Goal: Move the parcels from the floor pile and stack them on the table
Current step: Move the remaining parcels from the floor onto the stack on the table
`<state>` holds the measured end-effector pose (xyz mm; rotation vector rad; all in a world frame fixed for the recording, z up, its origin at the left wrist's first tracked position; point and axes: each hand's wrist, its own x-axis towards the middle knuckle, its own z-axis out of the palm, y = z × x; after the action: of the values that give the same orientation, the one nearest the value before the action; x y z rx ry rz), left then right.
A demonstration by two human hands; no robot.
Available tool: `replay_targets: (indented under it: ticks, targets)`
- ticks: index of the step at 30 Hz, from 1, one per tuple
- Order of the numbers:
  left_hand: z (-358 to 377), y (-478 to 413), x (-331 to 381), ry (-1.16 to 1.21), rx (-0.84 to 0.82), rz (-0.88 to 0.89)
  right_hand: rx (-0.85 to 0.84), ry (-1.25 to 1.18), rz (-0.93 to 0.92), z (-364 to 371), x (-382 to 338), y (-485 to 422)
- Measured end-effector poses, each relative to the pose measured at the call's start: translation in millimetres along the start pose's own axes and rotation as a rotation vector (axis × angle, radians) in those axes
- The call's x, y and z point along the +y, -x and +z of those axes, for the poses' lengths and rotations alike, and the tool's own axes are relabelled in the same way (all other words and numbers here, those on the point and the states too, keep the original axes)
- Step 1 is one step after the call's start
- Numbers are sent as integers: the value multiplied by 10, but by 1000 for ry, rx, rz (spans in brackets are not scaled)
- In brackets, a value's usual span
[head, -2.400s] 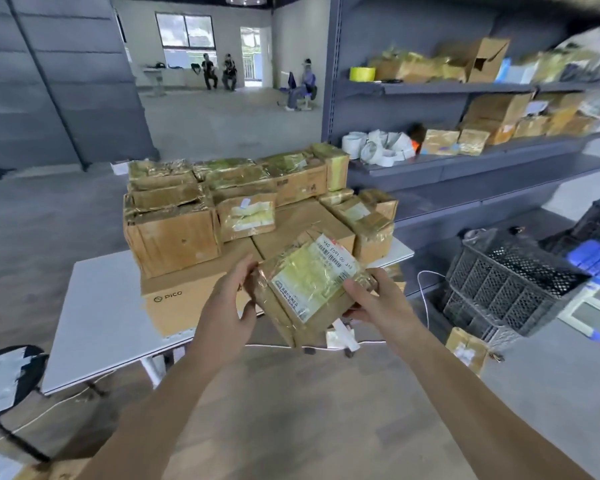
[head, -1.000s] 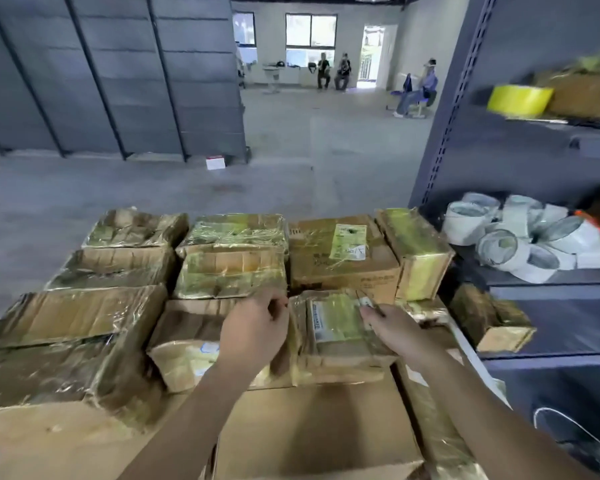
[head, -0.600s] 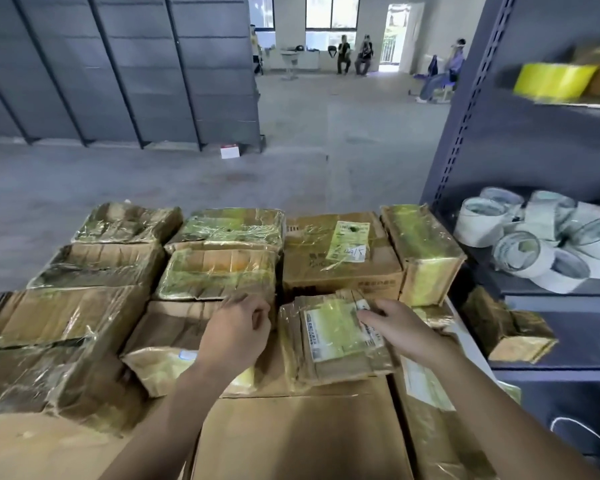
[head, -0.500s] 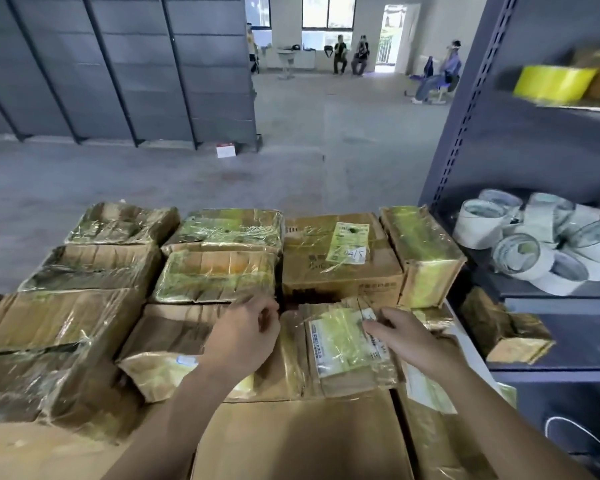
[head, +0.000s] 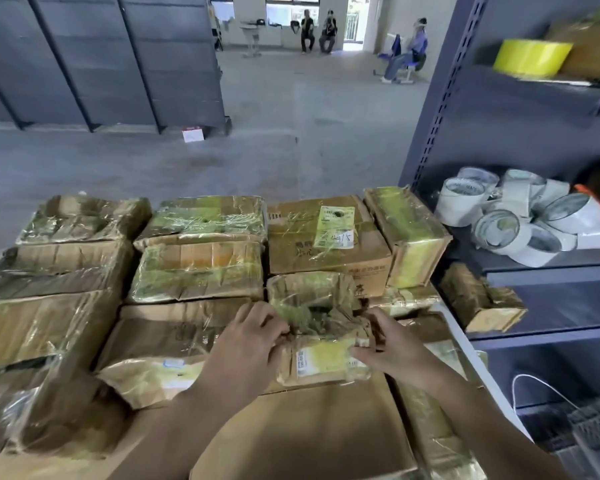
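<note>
Left hand curls round the left edge of the small tape-wrapped brown cardboard parcel, at centre frame on the stacked taped cartons. Right hand grips its right end. It lay flat half a second ago and is now tipped with the label facing the camera, so placement looks unfinished.
</note>
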<state>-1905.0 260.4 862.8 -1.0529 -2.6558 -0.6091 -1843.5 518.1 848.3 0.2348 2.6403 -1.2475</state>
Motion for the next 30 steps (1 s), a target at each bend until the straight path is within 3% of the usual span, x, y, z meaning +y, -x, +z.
replay_targets:
  ticks: [5,8,13,18,21,26,30]
  targets:
    - [-103,29,-76,-32,55,-106,52,-82,-62,38,-2,24]
    - [-118,49,-137,-95,-16,-186,18,63,-171,91,-40,9]
    - [-88,8,-118,-95,-154,-214,102,81,-193,211,-42,-45]
    - [-167,31,-141,21,-71,-193,136,66,-181,167,-47,-56]
    - [-201,75,-216,-31,-38,-191,167,87,-196,152,-25,-81]
    - [-171,144,-293,-179,-167,-108,162,113,-218,168,13,-103]
    - [-173,75,-256,-140,-202,-128,180,105,-188,179,54,-110]
